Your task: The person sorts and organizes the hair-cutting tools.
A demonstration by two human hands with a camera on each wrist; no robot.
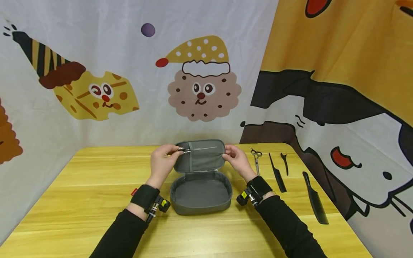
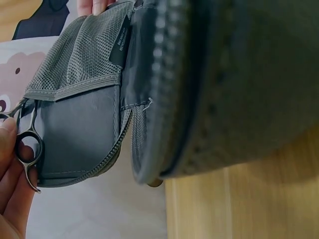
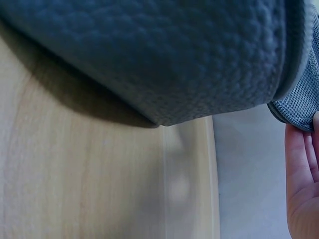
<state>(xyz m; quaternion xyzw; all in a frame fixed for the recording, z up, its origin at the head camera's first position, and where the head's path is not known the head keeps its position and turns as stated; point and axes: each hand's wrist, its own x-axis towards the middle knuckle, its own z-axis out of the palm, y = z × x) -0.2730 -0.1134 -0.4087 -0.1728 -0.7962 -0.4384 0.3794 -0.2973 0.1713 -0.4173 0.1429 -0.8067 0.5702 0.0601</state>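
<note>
A grey zip case stands unzipped on the table, its lid raised at the back. My left hand pinches a pair of scissors by the finger loops at the lid's left side. The blades reach rightward into the lid's mesh pocket and show faintly through it. At the lid's right edge, my right hand grips the rim between thumb and fingers. In the right wrist view the case's outer wall fills the top, with the right hand at the far right.
To the right on the wooden table lie another pair of scissors, a thin-tailed comb, a small dark hair clip and a wide comb with a handle. A cartoon-printed curtain hangs behind the table.
</note>
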